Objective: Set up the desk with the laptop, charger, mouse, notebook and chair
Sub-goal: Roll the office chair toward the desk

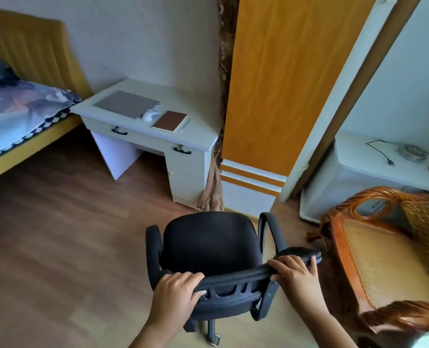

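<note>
A black office chair (212,241) stands on the wooden floor right below me, its seat facing the desk. My left hand (174,293) and my right hand (294,275) both grip the top edge of its backrest. Further off, the white desk (198,139) stands against the wall. On it lie a closed grey laptop (125,103), a white mouse (150,115) and a brown notebook (169,121), side by side. No charger is clearly visible on the desk.
A bed (15,116) with a yellow headboard is at the left. An orange wardrobe (283,84) stands right of the desk. A wicker armchair (384,247) is close at my right. Behind it, a white cabinet (354,156) carries a black cable (380,151).
</note>
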